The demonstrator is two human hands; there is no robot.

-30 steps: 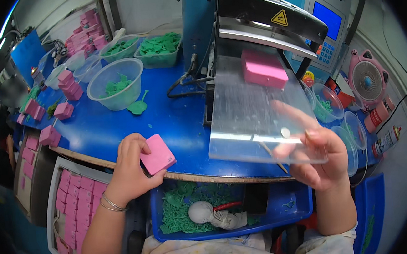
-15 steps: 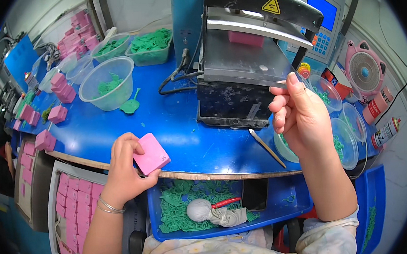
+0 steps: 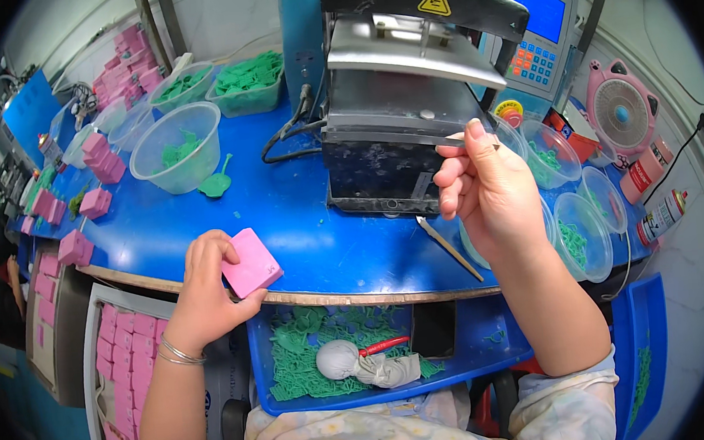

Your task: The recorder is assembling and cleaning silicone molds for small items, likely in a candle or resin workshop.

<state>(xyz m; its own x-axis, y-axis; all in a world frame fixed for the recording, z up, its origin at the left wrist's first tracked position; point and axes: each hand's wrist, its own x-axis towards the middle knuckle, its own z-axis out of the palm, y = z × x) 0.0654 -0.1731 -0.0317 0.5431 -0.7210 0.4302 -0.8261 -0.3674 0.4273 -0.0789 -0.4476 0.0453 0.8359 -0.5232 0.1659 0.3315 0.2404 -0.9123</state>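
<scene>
Between the thumb and fingers of my left hand [image 3: 206, 293] is a square pink block [image 3: 251, 263], tilted at the front edge of the blue table. My right hand [image 3: 494, 188] is raised before the press, thumb and forefinger pinched together. A thin, slim item seems to stick out from that pinch, too small to name. Behind my right hand stands the heat press [image 3: 387, 134], its metal upper plate [image 3: 413, 54] raised above the dark lower bed. A wooden-handled tool [image 3: 451, 249] lies on the table beneath my right hand.
Plastic bowls [image 3: 177, 155] with green rubbery pieces stand left and right. Pink blocks [image 3: 96, 203] sit at the left and in a white box [image 3: 97, 347]. Below the table edge, a blue tray [image 3: 478, 346] holds green scraps, a cloth-wrapped bundle [image 3: 363, 364] and a dark phone-like slab [image 3: 433, 331].
The whole view has shifted slightly. Both hands keep their holds, the right one turning a little. The pink piece seen under the press plate earlier no longer shows.
</scene>
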